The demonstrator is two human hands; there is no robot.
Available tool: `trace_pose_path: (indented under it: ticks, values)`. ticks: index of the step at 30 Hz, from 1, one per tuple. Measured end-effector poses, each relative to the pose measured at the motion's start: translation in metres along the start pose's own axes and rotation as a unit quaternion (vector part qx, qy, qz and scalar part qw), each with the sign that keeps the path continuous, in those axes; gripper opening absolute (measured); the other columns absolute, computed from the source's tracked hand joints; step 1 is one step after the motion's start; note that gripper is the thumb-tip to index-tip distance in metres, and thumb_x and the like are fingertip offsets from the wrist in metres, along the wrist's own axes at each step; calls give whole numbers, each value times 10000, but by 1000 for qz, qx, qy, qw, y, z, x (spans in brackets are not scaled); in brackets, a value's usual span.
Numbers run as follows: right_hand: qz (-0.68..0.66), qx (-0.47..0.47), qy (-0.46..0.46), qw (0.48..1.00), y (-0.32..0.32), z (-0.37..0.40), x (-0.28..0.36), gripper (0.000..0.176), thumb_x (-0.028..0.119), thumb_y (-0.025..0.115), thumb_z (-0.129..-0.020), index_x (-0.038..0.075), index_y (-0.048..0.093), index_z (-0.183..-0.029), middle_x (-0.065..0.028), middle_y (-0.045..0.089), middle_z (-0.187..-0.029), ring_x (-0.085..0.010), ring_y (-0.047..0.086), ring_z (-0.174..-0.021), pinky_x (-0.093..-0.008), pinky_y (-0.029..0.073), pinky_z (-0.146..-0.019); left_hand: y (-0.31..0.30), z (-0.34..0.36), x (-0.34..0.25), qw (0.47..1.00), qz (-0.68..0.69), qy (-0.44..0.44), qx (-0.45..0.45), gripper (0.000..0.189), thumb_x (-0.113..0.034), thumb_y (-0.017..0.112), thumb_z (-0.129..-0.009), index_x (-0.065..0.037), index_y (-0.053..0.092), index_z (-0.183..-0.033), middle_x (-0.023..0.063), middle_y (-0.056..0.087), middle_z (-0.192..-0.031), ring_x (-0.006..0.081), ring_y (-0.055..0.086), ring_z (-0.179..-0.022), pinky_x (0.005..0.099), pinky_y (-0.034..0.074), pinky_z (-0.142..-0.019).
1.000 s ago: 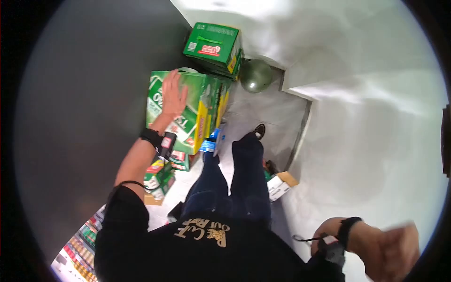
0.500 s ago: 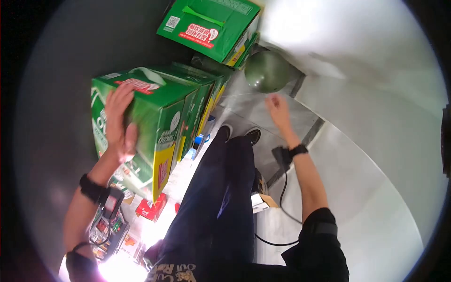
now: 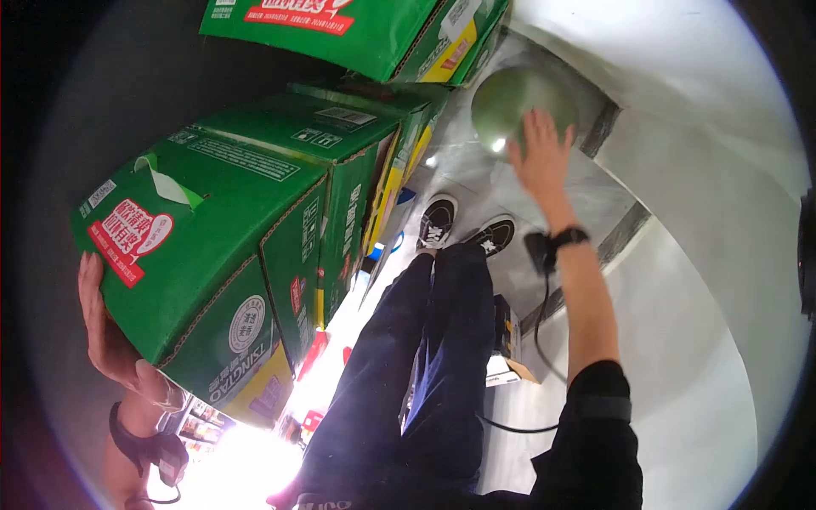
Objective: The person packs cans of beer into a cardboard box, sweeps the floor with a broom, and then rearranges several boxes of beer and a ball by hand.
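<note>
My left hand (image 3: pixel 110 344) is at the outer end of a green Tsingtao beer carton (image 3: pixel 212 221), its fingers by the printed top edge and its thumb near the lower corner. The carton has a white and green strap handle on top and stands against a row of like cartons (image 3: pixel 340 140). My right hand (image 3: pixel 544 157) reaches forward with fingers spread, overlapping a shiny round green balloon-like ball (image 3: pixel 501 102) on the floor. Whether those fingertips touch the ball I cannot tell.
Another green carton (image 3: pixel 340 38) stands at the top, stacked on more boxes. A pale wall (image 3: pixel 680 280) curves along the right. My shoes (image 3: pixel 438 223) are on grey tiles between cartons and wall. A small open box (image 3: pixel 507 340) lies beside my right leg, near a black cable (image 3: pixel 518 430).
My left hand has gone from across the near carton to its outer end, and the carton looks turned. My right hand has moved forward over the green ball. The view has shifted.
</note>
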State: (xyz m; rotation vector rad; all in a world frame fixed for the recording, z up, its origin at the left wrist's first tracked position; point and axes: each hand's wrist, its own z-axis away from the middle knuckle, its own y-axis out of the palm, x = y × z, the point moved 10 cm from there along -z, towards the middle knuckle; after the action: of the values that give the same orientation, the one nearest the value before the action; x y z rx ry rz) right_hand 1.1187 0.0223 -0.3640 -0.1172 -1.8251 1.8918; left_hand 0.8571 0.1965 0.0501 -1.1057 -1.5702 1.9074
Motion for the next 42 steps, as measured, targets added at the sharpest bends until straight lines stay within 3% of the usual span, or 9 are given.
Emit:
trace_pose_path:
  ticks: [4,7,13,19,21,24,28,34,42]
  values:
    - [-81,81,84,990,11,65,19,631,295,582,-746,44,354,-1278,-146,381,-1289,-290,344,-1190,-517,172,-1016,2,-1,-5,999,14,30,-4,639,-439,447,-832,12,357,-1275,252,330,-1312,377,274,-1248,478,213,-1017]
    - [-101,49,67,991,11,67,32,714,287,679,-670,115,356,-1283,-134,357,-1306,-287,322,-1212,-513,172,-1021,3,0,1,999,44,7,-10,649,-438,454,-828,17,351,-1279,252,336,-1306,374,274,-1248,474,217,-1017]
    - [-15,182,31,983,49,100,31,773,301,727,-604,197,362,-1277,-128,276,-1357,-304,276,-1239,-503,154,-1034,6,-3,6,992,102,-62,-29,712,-438,478,-805,80,326,-1268,222,317,-1322,311,363,-1203,406,297,-991]
    - [120,222,196,948,30,198,-40,616,169,609,-716,107,359,-1275,-144,277,-1360,-328,227,-1269,-503,108,-1051,10,-6,2,992,112,-52,-16,751,-448,469,-786,94,298,-1277,210,323,-1311,281,402,-1172,376,344,-959]
    - [55,136,270,952,4,205,-50,558,134,558,-741,72,370,-1263,-152,267,-1367,-320,228,-1271,-508,105,-1047,11,-6,2,990,130,-56,-16,753,-447,468,-786,95,293,-1278,212,326,-1307,279,404,-1170,376,342,-961]
    - [-4,131,133,982,14,186,-26,531,157,557,-753,72,394,-1252,-139,273,-1368,-306,240,-1267,-501,108,-1045,15,-10,-2,986,155,-61,-17,759,-451,464,-787,96,284,-1281,215,326,-1305,278,407,-1167,376,337,-964]
    - [58,312,263,911,79,252,-89,504,205,560,-771,100,416,-1242,-109,243,-1385,-293,241,-1268,-489,189,-1024,13,-9,2,989,135,-63,-9,770,-468,453,-792,97,274,-1284,221,308,-1317,280,398,-1175,386,335,-965]
    - [119,386,208,891,53,288,-97,467,223,547,-785,151,441,-1234,-55,187,-1412,-243,174,-1299,-485,224,-1018,12,-8,-7,991,131,11,-2,687,-438,403,-832,59,285,-1291,225,286,-1336,304,318,-1230,429,244,-1015]
    - [86,345,229,906,38,257,-118,478,159,560,-747,102,456,-1211,-112,287,-1359,-272,281,-1253,-450,296,-990,7,-8,-25,992,43,114,-11,505,-312,337,-878,16,322,-1262,235,351,-1298,354,287,-1246,471,155,-1036]
